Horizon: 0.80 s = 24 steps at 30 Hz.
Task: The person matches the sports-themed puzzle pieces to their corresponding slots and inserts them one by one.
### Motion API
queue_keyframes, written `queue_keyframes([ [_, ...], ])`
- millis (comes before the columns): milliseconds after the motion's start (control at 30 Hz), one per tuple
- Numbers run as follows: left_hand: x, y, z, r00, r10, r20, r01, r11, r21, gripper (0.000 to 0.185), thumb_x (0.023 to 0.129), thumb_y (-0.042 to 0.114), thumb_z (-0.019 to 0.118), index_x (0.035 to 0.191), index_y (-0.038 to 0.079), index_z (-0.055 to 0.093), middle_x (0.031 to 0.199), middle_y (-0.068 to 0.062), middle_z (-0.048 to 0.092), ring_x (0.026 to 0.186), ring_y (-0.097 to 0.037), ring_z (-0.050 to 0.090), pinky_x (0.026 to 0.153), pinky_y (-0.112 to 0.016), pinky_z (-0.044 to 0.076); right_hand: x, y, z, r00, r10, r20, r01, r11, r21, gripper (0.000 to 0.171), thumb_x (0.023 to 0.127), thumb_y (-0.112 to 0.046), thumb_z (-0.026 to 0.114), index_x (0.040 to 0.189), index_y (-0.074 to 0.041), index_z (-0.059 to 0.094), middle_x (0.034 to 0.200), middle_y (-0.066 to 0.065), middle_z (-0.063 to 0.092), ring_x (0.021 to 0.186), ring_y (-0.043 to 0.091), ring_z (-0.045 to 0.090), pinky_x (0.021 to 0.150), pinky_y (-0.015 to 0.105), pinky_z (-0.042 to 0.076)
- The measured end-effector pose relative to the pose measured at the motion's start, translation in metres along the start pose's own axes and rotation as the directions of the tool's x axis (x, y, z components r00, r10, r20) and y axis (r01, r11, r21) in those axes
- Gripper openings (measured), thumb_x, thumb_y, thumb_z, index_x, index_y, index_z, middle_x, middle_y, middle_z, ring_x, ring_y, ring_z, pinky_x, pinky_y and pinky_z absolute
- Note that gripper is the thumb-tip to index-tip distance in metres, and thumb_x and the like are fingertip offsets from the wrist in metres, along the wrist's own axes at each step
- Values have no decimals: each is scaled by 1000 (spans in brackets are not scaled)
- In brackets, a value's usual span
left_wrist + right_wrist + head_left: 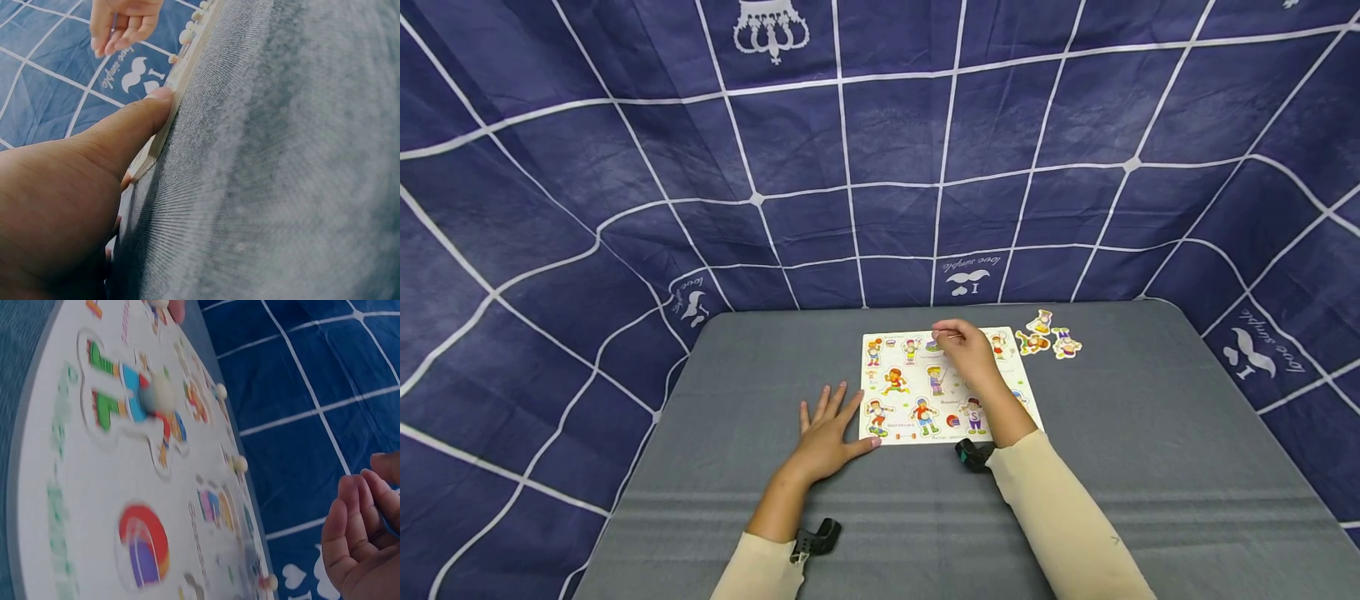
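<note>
A white wooden puzzle board (868, 338) with knobbed sports-figure pieces lies on the grey table. My left hand (822, 446) rests flat at its left side with fingers spread. The left thumb (140, 119) touches the board's near left edge. My right hand (973, 354) hovers over the board's upper right part, fingers bent and thumb close to them. In the right wrist view, no piece shows at the fingertips of the right hand (359, 544). A roller-skater piece (134, 400) sits in its slot. The right hand and forearm hide some slots.
Several loose pieces lie to the board's right: an upper piece (1040, 322), an orange figure (1033, 342) and one further right (1065, 343). A blue gridded cloth (895, 225) hangs behind and along both sides of the grey table (760, 358).
</note>
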<state>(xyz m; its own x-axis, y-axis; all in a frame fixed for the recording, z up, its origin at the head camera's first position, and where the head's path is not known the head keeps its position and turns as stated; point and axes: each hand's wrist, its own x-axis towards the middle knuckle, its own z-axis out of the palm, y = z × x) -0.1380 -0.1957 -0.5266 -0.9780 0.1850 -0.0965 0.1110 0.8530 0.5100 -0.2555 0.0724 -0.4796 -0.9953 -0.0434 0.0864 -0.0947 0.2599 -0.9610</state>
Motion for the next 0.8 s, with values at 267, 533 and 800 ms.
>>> queue_keyframes([
  [267, 0, -1, 2, 1000, -4, -2, 4, 1000, 1, 93, 86, 67, 68, 161, 28, 31, 171, -8, 14, 160, -36, -1, 120, -69, -11, 1, 6, -23, 999, 13, -39, -13, 1000, 9, 28, 97, -20, 67, 120, -4, 70, 109, 12, 71, 87, 16, 67, 76, 23, 54],
  [533, 1, 0, 1, 1000, -5, 1, 5, 1000, 4, 93, 85, 69, 67, 161, 29, 30, 172, -7, 13, 160, -36, -2, 120, -69, -11, 2, 11, -52, 995, 49, -92, -49, 999, -3, 29, 97, -20, 67, 121, -5, 69, 111, 11, 70, 84, 2, 62, 75, 15, 49],
  [800, 1, 0, 1, 1000, -7, -2, 7, 1000, 6, 93, 85, 69, 67, 161, 29, 30, 172, -7, 14, 160, -35, -2, 120, -68, -11, 5, 24, -83, 989, 55, -136, -65, 996, -64, 35, 97, -22, 67, 125, 0, 68, 110, 11, 70, 83, 1, 62, 74, 12, 49],
])
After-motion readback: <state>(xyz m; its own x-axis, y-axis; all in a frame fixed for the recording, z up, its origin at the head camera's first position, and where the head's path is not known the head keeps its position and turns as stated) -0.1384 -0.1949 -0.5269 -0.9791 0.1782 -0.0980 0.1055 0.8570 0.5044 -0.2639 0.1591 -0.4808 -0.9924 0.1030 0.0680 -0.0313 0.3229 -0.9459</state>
